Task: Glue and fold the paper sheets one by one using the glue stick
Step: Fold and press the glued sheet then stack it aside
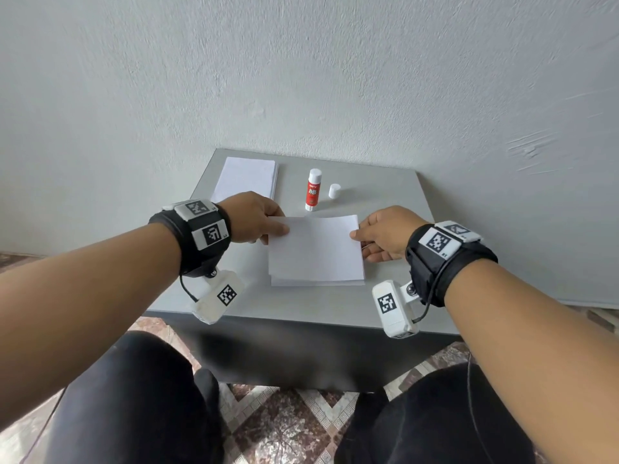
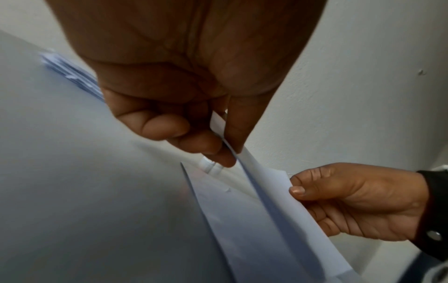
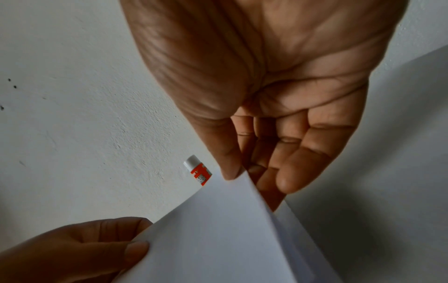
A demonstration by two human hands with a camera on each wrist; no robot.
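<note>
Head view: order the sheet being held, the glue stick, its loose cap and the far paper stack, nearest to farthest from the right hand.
1. Sheet: pinched by the right hand.
2. Cap: behind, standing.
3. Glue stick: left of cap.
4. Paper stack: far left corner.

obstacles: glue stick [image 1: 313, 190], cap [image 1: 334, 191] upright behind sheets | free: table [image 1: 395, 195] right of cap

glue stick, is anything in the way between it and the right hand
Nothing visible. The glue stick stands upright and uncapped behind the sheet held by both hands, its cap just right of it. The right hand would first have to release the sheet.
</note>
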